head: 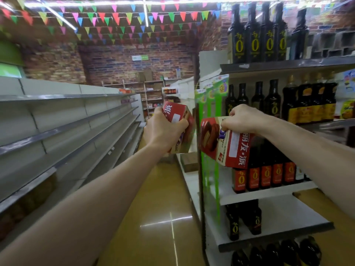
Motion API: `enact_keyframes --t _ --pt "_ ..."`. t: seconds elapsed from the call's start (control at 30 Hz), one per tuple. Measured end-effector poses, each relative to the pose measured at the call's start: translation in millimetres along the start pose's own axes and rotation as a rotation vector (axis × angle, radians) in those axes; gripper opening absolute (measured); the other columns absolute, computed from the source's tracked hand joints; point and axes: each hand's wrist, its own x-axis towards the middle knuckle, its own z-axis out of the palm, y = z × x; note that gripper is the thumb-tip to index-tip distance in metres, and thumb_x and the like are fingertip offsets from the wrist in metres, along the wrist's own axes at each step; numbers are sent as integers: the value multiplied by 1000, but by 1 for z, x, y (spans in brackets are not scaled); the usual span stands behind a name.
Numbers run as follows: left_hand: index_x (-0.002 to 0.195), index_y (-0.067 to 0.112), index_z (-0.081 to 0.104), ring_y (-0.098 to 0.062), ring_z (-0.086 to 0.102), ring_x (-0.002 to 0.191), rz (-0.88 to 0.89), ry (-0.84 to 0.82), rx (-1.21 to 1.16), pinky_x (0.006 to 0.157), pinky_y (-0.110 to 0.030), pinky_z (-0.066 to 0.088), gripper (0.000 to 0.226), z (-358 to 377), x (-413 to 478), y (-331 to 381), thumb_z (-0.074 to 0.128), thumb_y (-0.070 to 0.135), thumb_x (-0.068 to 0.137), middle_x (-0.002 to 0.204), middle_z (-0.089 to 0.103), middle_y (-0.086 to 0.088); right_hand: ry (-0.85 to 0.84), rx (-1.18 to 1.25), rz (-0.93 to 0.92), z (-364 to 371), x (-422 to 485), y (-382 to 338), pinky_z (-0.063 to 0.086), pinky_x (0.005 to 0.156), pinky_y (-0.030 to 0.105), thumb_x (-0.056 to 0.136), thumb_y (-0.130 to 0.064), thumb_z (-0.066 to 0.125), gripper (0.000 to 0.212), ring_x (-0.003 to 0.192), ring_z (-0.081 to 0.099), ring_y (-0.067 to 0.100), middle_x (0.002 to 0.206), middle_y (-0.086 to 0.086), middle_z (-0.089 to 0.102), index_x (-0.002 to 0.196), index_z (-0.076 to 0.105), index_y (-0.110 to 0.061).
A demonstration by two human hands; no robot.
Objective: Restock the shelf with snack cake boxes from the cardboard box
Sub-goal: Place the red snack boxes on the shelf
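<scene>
Room: a shop aisle with brick-pattern walls, strings of coloured pennant flags [115, 18] under the ceiling and a glossy yellow floor [163, 208] that mirrors the strip lights.
Left side: long grey shelves [63, 129], mostly bare along the aisle.
Right side: a white shelf unit [269, 192] stocked with dark bottles [255, 33] on several levels (yellow "0" marks on the labels), with a green-edged panel at its end.
Far end: low racks with small goods, too blurred to name.
Left hand [163, 129]: raised at mid-aisle, fingers curled round the left snack cake box [178, 120], which is tilted in the air.
Right hand [244, 118]: fingers clamped over the top edge of the right snack cake box [228, 144], which hangs in front of the bottle shelves, near the end panel.
Boxes: 2, both red and cream with large white characters; the right one shows a chocolate-coated cake pictured on its face and a white sticker on its side.
Spacing: the 2 boxes are near each other but apart, neither resting on any shelf.
</scene>
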Motion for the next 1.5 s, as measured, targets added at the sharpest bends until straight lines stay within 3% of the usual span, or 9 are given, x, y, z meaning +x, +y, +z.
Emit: enact_keyframes --t 0.1,0.2,0.33,0.57,0.77,0.97,1.1,1.27,1.5 --pt "112 20 53 -16 61 90 -40 63 13 77 -33 54 52 -45 -2 -32 74 48 75 97 62 5 20 -25 -48 28 -11 -43 54 79 37 85 -44 57 32 78 66 24 84 8 67 90 58 -13" --pt "114 21 52 -13 59 87 -83 123 35 71 -27 48 51 -85 -2 -63 73 47 76 93 59 8 50 -32 -103 54 -16 -81 53 71 34 85 -36 55 22 75 65 23 82 7 66 81 56 -15" --pt "121 19 49 -12 55 87 -122 197 50 78 -29 50 57 -129 -3 -97 73 46 77 96 54 8 66 -42 -166 81 -15 -126 53 68 32 83 -35 55 22 74 65 22 83 6 66 90 59 -14" --pt "123 19 49 -18 62 96 -170 261 46 85 -40 55 57 -158 24 -143 75 42 77 107 62 0 33 -34 -263 124 21 -179 56 70 32 85 -38 55 28 74 64 19 81 2 64 99 57 -14" --pt "122 16 50 -19 61 97 -180 289 103 86 -38 55 56 -136 75 -175 75 38 78 110 62 -3 3 -1 -345 162 92 -198 57 76 37 85 -36 56 26 77 66 21 82 4 65 100 56 -14" --pt "121 16 50 -19 61 97 -215 304 107 89 -40 54 55 -86 149 -201 75 37 77 108 61 -1 1 -2 -374 182 193 -200 42 53 24 88 -35 58 24 69 61 15 79 3 63 101 55 -16" --pt "128 16 48 -18 60 100 -216 319 124 89 -39 54 60 -52 194 -212 75 37 79 111 61 -1 3 2 -382 189 257 -200 48 58 27 87 -37 57 25 71 63 17 79 3 64 100 54 -15" --pt "131 16 48 -18 60 101 -199 318 140 89 -39 54 62 -15 247 -226 74 37 78 113 61 -2 6 1 -387 198 320 -199 39 54 25 86 -38 56 26 72 62 17 81 2 63 102 53 -17" --pt "129 14 48 -19 60 99 -158 296 141 90 -39 54 62 31 326 -270 75 36 78 111 61 -2 36 -8 -380 229 411 -207 52 66 30 86 -41 57 28 74 62 18 81 2 63 103 53 -18"
